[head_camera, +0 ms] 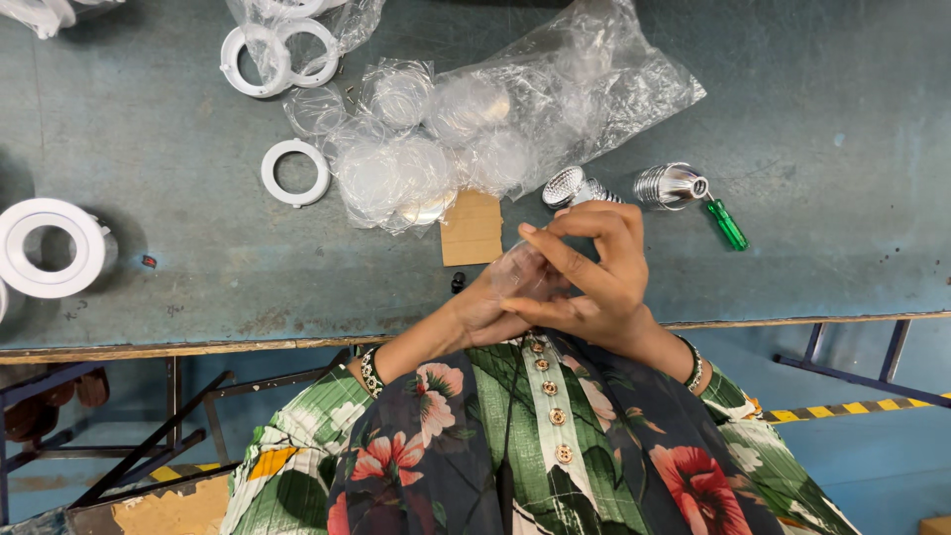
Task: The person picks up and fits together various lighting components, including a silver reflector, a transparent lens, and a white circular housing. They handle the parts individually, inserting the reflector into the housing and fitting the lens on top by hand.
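I have my right hand (594,277) curled over a clear round disc (517,269), index finger and thumb pinched on its rim, the other fingers bent loosely above. My left hand (480,315) sits under and behind it, mostly hidden by the right; it cups the disc from below, though I cannot tell how tightly it closes. Both hands hover at the near edge of the blue-green table (832,119), just above my floral sleeves.

Just beyond my right hand lie two ribbed silver metal pieces (672,185) and a small green-handled screwdriver (726,224). Beyond my left hand is a piece of brown cardboard (472,229), and past that a crumpled clear plastic bag (565,94) with more clear discs (391,178) spilling from it. Farther left of the hands lies a white plastic ring (295,172), with more white rings (277,54) near the far edge and a larger white ring fitting (45,248) well apart at the far left.
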